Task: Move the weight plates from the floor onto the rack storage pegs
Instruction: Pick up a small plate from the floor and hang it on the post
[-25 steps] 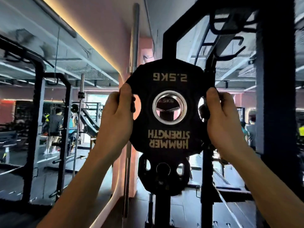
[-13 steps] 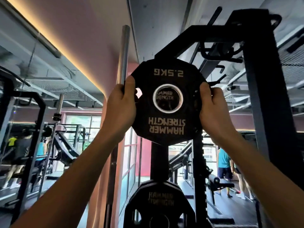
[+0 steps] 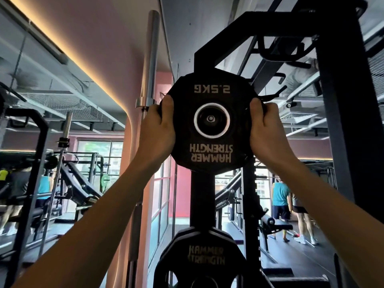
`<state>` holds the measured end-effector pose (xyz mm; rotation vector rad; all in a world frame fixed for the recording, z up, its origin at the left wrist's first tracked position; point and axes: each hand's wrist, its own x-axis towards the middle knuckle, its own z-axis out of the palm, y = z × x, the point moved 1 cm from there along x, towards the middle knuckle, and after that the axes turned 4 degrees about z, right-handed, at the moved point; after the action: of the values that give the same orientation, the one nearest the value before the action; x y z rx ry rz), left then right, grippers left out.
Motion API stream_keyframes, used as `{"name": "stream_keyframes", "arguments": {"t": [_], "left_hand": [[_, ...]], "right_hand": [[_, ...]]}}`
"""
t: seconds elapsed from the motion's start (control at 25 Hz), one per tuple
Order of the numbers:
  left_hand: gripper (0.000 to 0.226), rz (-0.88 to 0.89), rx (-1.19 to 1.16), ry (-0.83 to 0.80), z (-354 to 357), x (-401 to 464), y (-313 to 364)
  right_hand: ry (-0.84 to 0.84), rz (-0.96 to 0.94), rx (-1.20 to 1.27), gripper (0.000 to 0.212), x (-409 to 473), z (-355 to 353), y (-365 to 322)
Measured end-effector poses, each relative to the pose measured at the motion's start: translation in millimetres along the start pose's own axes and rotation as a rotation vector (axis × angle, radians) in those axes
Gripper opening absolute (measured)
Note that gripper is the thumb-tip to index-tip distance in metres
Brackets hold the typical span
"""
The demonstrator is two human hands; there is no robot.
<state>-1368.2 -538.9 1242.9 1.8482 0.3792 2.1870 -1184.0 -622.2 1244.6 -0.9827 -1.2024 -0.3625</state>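
Note:
A black 2.5 kg weight plate (image 3: 211,161), its white lettering upside down, is raised in front of the black rack upright (image 3: 202,196). My left hand (image 3: 156,132) grips its left edge and my right hand (image 3: 265,132) grips its right edge. Through the plate's steel-ringed centre hole shows the round end of a storage peg (image 3: 211,118). I cannot tell how far the plate sits over the peg. Lower on the same upright hangs a larger black plate (image 3: 205,257).
An upright silver barbell (image 3: 148,65) stands just left of the rack. The rack's thick black post (image 3: 342,121) rises at the right. Other racks and benches fill the left side, and people walk in the background at right and left.
The plate has gone up and toward the rack; the peg's end now shows centred in its hole, where another plate's lettering showed before. Both hands keep their grip.

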Motion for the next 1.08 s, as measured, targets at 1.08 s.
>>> {"name": "stream_keyframes", "arguments": {"t": [1.08], "left_hand": [[0.032, 0.048, 0.459, 0.075, -6.2, 4.2, 17.6]], "right_hand": [[-0.068, 0.015, -0.401, 0.047, 12.5, -13.1, -16.0]]}}
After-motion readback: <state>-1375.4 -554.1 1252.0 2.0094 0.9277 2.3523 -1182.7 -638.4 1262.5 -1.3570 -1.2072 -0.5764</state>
